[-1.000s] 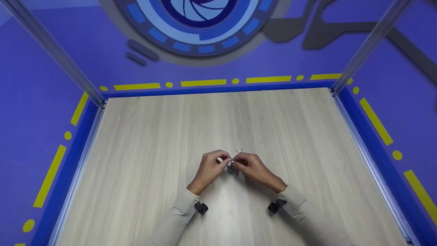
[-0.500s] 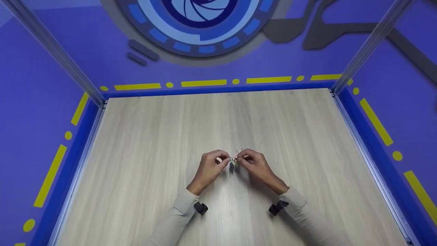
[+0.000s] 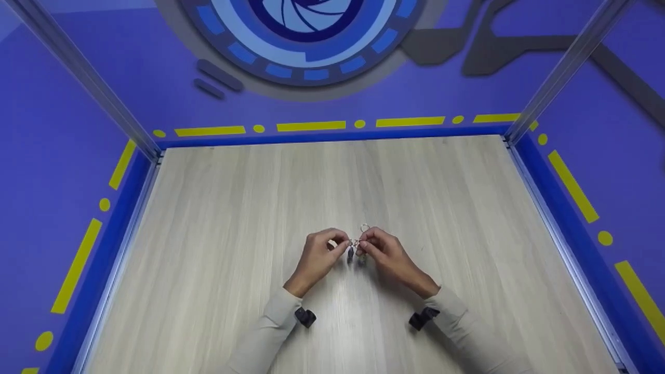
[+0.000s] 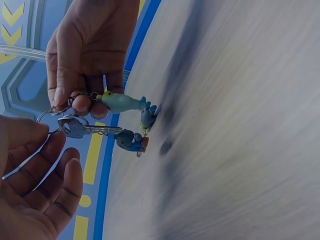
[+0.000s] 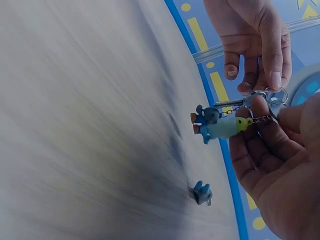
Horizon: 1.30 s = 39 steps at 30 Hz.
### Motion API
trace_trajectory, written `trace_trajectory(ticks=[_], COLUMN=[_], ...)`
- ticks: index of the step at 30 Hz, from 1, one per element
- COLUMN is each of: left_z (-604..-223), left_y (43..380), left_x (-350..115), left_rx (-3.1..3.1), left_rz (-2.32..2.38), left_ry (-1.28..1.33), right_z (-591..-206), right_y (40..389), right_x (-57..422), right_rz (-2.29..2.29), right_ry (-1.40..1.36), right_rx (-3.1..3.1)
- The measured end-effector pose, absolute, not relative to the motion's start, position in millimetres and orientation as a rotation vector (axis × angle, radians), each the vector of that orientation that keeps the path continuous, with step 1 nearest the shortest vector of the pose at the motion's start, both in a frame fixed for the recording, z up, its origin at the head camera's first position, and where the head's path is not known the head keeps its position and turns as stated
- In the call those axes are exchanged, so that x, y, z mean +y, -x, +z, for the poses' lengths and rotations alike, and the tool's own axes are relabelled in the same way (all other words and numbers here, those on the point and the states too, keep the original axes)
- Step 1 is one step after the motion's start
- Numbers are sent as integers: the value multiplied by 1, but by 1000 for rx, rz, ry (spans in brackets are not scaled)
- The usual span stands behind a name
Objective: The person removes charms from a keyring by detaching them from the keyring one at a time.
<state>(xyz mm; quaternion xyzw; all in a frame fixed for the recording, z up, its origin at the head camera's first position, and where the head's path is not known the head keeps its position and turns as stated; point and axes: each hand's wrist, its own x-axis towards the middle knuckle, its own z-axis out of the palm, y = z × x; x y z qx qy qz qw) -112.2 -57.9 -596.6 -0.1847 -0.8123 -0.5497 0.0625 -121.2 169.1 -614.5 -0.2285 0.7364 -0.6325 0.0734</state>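
Note:
In the head view my left hand point(image 3: 319, 257) and right hand point(image 3: 389, 254) meet near the table's middle. The left pinches a metal key ring point(image 4: 42, 116) between thumb and fingertip; a silver key point(image 4: 75, 128) hangs from it. A grey-blue figurine point(image 4: 129, 140) dangles beside the key. My right fingers pinch the small chain point(image 5: 261, 119) of a pale green figurine point(image 5: 225, 128) with a yellow-green head. Whether this chain is linked to the ring cannot be made out. Another small blue figurine point(image 5: 202, 192) rests on the table, apart from both hands.
A thin metal ring point(image 3: 364, 227) shows just beyond the right hand. The wood-grain table point(image 3: 234, 208) is bounded by blue walls point(image 3: 332, 98) with yellow marks and by metal posts point(image 3: 540, 88). Black cameras point(image 3: 305, 317) sit on both wrists.
My right hand has drawn slightly to the right, away from the left, and the hanging figurines now show apart between the hands. The left hand has stayed nearly still.

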Motion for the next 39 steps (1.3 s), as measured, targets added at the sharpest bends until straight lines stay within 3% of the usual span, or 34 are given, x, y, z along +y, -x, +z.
trace_trajectory(ticks=[39], left_z=[-596], left_y=[111], left_x=[-55], left_rx=[-2378], left_rz=[-1813], left_ry=[446], right_z=[-605], right_y=[117], right_x=[163], right_rz=[-2032], right_ry=[579], right_rx=[2358])
